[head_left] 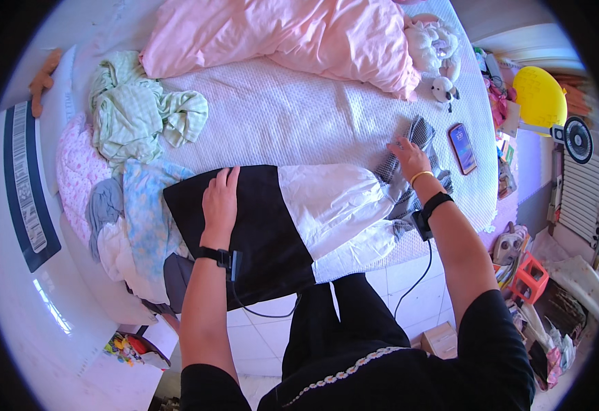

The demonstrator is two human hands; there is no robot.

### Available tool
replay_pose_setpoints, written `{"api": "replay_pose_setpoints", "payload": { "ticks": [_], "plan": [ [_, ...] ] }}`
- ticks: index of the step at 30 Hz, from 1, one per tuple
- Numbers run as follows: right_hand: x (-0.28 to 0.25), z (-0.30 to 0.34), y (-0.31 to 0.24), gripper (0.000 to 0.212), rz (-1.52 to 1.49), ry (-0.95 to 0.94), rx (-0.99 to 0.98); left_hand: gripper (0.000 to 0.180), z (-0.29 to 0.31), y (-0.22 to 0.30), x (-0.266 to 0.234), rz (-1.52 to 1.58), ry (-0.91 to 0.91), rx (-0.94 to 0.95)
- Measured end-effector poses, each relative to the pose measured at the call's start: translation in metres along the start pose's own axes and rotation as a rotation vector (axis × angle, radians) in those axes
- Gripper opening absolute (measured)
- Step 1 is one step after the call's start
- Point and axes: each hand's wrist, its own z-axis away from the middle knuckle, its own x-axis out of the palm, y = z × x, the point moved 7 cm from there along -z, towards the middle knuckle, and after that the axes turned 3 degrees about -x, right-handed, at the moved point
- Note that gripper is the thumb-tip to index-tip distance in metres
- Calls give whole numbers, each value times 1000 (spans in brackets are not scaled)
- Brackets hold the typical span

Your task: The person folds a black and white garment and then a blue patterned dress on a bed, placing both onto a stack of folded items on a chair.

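We see plain black cloth (265, 229), plain white cloth (330, 198), grey checked cloth (420, 131), a green-and-white gingham bundle (128, 113), mottled pale-blue cloth (150, 198), plain pink bedding (265, 34), a white bedspread (251, 113) and a yellow balloon (539, 96).

You have digits (460, 135) lit on the smartphone (464, 155) at right; the dark-blue label (19, 123) at left carries print too blurred to read.

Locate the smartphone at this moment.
In the head view, the smartphone lies near the right edge of the bed, just right of the gray checked cloth and, in the picture, below the small black-and-white plush toy.
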Motion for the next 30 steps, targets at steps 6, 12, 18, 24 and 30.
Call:
{"api": "replay_pose_setpoints", "payload": {
  "ticks": [6,12,18,24,30],
  "plan": [
    [7,-13,11,19,136,-7,-25,73,-38,-5,38,-17,-141,57],
    [17,-8,40,21,146,-92,43,20,-25,-34,72,-49,-453,-9],
    [-11,2,124,25,111,-14,350,9,-50,-54,37,5,-84,-143],
    [-54,-17,14,36,-13,286,106,24,-45,-56,27,-60,-126,-173],
    [-20,-1,-212,84,-231,-148,-390,29,-25,-91,30,-102,-137,-177]
  ]
}}
